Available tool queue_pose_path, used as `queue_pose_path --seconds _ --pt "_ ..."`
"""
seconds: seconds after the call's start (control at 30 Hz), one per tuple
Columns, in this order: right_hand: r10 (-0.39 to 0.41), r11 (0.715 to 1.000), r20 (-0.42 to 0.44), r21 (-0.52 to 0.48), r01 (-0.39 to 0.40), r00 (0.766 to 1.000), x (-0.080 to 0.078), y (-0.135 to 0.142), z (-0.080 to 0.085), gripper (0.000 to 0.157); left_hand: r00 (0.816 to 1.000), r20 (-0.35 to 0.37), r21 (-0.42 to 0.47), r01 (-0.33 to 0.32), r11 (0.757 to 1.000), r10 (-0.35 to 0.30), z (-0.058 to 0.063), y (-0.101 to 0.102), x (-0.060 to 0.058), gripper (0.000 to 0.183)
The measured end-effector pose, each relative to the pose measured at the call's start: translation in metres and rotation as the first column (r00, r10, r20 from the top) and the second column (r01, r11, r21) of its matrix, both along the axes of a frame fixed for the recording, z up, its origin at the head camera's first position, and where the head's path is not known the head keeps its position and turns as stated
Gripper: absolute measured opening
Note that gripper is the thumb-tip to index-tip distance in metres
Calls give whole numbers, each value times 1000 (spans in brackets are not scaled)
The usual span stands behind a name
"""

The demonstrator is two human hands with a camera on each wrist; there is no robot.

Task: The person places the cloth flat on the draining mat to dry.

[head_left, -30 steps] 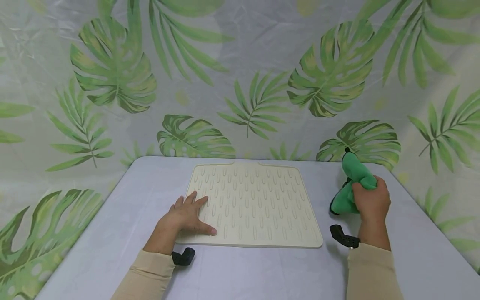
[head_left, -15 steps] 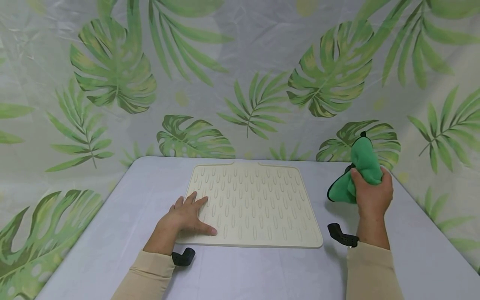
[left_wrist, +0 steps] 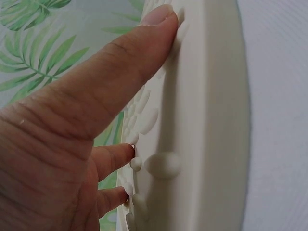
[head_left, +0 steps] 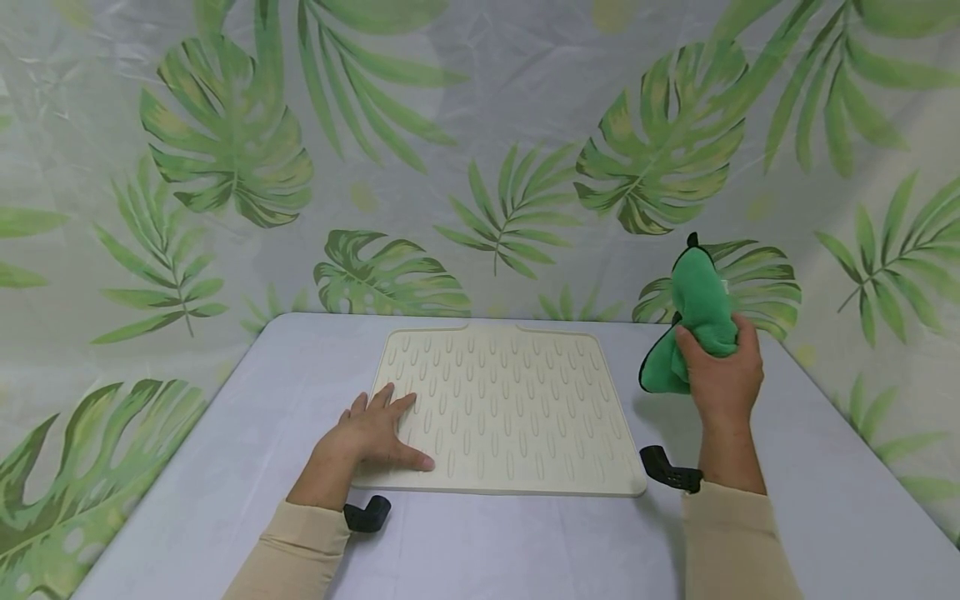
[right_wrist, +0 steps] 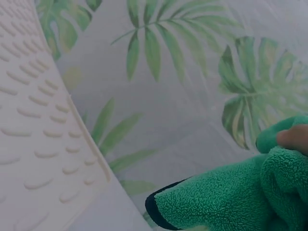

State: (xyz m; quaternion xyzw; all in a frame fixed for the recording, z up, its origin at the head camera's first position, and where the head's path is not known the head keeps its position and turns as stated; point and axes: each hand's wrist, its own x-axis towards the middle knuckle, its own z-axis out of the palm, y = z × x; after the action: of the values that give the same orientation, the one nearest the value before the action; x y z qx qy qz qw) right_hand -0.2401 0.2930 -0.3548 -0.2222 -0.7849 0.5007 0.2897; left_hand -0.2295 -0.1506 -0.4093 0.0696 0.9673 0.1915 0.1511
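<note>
A cream mat (head_left: 498, 408) with rows of raised oval ridges lies flat on the table. My left hand (head_left: 378, 433) rests on its left side, fingers spread; in the left wrist view the thumb (left_wrist: 130, 57) touches the ridged surface near the thick rim. My right hand (head_left: 723, 367) grips a bunched green cloth (head_left: 701, 296) with dark edging, held above the table to the right of the mat. The right wrist view shows the cloth's fuzzy terry-like pile (right_wrist: 216, 197), with most of the hand outside that view.
The table (head_left: 525, 542) has a white cover. Behind it hangs a leaf-printed curtain (head_left: 517, 100). Black wrist cameras sit on both wrists, the left one (head_left: 367, 514) low over the table, the right one (head_left: 670, 469) close to the mat's front right corner.
My right hand has lifted the green cloth off the table area, first up and slightly right, then left towards the mat. My left hand and the mat have stayed still.
</note>
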Motion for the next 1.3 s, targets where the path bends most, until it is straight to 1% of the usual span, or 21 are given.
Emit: queue_pose_path --seconds 0.27,0.57,0.67,0.83,0.93,1.3 --pt "73 997 -61 32 -71 995 4 -20 3 70 1000 -2 3 2 1000 -2 0 0 0 118" --pt "111 993 -132 44 -106 985 5 -31 7 69 1000 -1 -4 -1 1000 1 0 0 0 118" --pt "141 990 -150 53 -134 979 5 -36 8 71 1000 0 -4 -3 1000 3 0 0 0 118" --pt "209 977 -148 71 -200 967 7 -42 9 70 1000 1 -5 0 1000 0 -1 0 0 118" --pt "238 970 -137 94 -226 962 7 -46 8 69 1000 3 -7 4 1000 -4 -2 -1 0 118" --pt "297 949 -124 148 -278 947 6 -60 7 70 1000 -4 -13 4 1000 -4 -4 -1 -3 119"
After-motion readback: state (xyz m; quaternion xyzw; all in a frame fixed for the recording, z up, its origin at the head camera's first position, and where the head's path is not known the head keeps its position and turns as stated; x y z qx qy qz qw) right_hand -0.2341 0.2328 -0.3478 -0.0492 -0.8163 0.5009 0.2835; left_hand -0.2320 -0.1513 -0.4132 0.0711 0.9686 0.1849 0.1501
